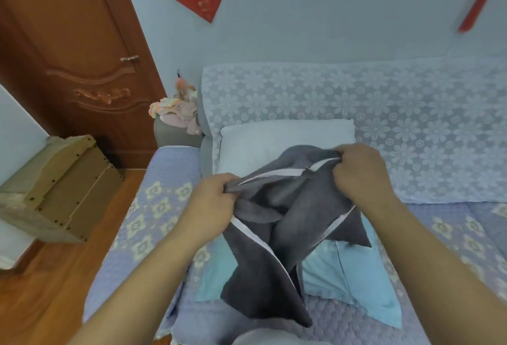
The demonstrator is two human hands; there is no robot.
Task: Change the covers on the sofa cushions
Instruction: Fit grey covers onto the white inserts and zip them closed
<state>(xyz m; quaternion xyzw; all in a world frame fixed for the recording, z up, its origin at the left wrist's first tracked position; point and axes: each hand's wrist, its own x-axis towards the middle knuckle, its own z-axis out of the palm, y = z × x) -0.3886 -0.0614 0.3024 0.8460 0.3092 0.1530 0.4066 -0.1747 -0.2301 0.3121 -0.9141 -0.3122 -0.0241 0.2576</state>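
A dark grey cushion cover [270, 268] with a pale zip edge hangs between my hands above the sofa seat [153, 207]. My left hand [211, 202] grips its left edge, fingers curled into the fabric. My right hand [359, 169] pinches the upper right edge near the zip. A bare white cushion [263, 144] leans against the sofa back [384, 114] just behind the cover. A light blue cover [354, 284] lies flat on the seat under the grey one.
A wooden door [68, 51] stands at the left, with a cardboard box [55, 193] on the wooden floor beside the sofa. Pink and cream clothes [178, 111] are piled on the sofa arm. Red wall hangings are above.
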